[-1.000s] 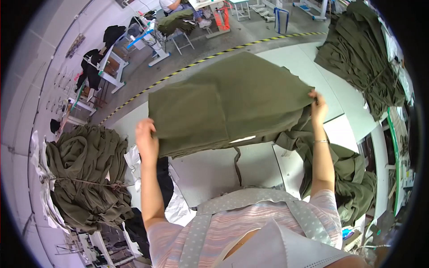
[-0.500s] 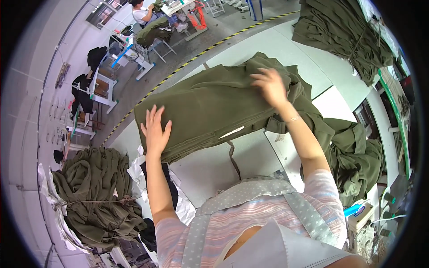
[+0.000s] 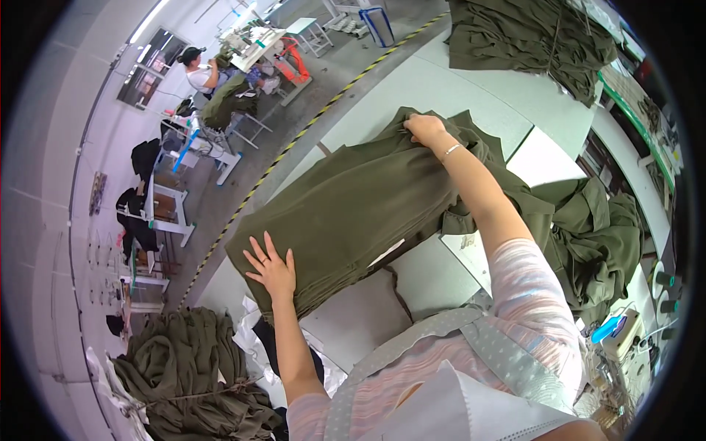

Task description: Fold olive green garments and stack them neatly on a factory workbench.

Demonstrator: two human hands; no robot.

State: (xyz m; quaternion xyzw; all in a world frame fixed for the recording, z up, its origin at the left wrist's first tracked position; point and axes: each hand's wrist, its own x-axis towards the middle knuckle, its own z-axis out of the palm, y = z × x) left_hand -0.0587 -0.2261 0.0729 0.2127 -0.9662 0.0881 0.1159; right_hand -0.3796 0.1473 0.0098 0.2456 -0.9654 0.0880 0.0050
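And here's the cloth [image 3: 346, 202], a stack of olive layers, lying across the middle of the bench [image 3: 441, 92] and running from near left to far right! The left hand [image 3: 274, 277] is flat on its left end, fingers spread wide, palm down, a ring on one finger. Over at the far right end, the right hand [image 3: 425, 130] is on the cloth too, fingers bent and bunched together by the far edge; whether they pinch a fold, I cannot tell. A bracelet [image 3: 451, 151] circles that wrist. The top layer looks fairly smooth on the left, but look at those rumples at the right end!

Along the near side the layered edges show, and a dark strip [image 3: 398, 294] hangs down just beside them. To the right, a loose olive heap [image 3: 599, 246] spreads in crumpled folds. Near left sits a tied bundle [image 3: 187, 378], cord round its middle, and far right there's another bundle [image 3: 526, 37], olive as well. Beyond the bench, striped tape [image 3: 318, 121] slants across the floor [image 3: 287, 121], and at far left a co-worker [image 3: 202, 77] sits by a sewing machine [image 3: 246, 40].
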